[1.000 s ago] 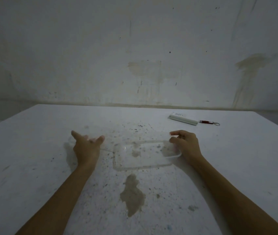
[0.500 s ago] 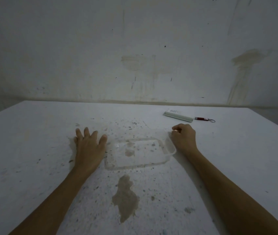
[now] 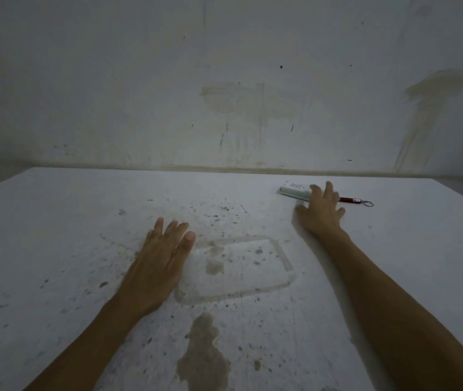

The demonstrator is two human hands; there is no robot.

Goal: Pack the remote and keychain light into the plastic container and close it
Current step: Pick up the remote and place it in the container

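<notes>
A clear, shallow plastic container (image 3: 282, 256) lies open in the middle of the white table, with nothing in it. My left hand (image 3: 159, 263) rests flat on the table against its left side, fingers together. A slim white remote (image 3: 294, 191) lies at the far right of the table, and a red keychain light (image 3: 356, 200) with a metal ring lies just right of it. My right hand (image 3: 320, 211) is spread over the remote's right end, fingers apart, gripping nothing. Part of the remote is hidden under it. No lid is visible.
The table (image 3: 55, 249) is speckled with dark spots and has a brown stain (image 3: 203, 354) near its front. A stained wall (image 3: 238, 108) stands close behind the table's far edge. The table's right edge runs just beyond the keychain light.
My right hand has left the container's right end and reached forward to the remote, opening its fingers. My left hand has stayed flat beside the container. The camera has come closer.
</notes>
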